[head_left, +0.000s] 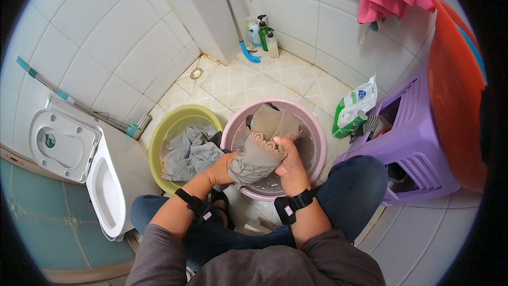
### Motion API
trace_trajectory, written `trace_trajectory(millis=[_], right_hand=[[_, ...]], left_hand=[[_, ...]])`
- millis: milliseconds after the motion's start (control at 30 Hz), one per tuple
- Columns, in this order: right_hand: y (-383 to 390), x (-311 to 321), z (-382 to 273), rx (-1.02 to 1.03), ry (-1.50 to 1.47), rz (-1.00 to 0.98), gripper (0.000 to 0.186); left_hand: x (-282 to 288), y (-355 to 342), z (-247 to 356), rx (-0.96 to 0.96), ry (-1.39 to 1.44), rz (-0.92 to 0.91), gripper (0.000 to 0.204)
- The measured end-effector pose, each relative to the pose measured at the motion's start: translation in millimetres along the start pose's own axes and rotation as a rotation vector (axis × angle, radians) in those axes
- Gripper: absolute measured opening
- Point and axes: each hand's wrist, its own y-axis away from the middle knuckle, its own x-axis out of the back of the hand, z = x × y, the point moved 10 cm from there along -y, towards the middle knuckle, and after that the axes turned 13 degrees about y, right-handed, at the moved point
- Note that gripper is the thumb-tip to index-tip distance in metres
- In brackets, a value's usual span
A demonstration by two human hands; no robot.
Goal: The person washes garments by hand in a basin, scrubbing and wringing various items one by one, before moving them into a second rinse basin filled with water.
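A grey and beige garment point(256, 156) with a branch print and scalloped lace trim is bunched up above a pink basin point(317, 156) of water. My right hand point(287, 160) grips it on the right side, thumb over the lace. My left hand point(225, 165) is under the left part of the fabric, its fingers hidden by it. Left of the pink basin sits a yellow-green basin point(159, 153), with grey printed clothing point(196, 156) soaking in it.
A purple stool point(428, 169) and upright red basin point(455, 106) stand at right, beside a green-white pouch point(352, 108). The toilet point(106, 196) and a mop point(74, 100) are at left. Bottles point(264, 37) and a long pole point(233, 16) stand in the back corner.
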Motion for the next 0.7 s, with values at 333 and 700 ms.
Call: trace_trajectory(millis=[333, 700], right_hand=[[-26, 17, 38, -0.106, -0.045, -0.002, 0.041], [-49, 48, 74, -0.116, -0.240, 0.115, 0.039]], left_hand=[[-9, 12, -69, 0.330, 0.391, -0.287, 0.071], [-31, 12, -70, 0.400, 0.691, -0.282, 0.066]])
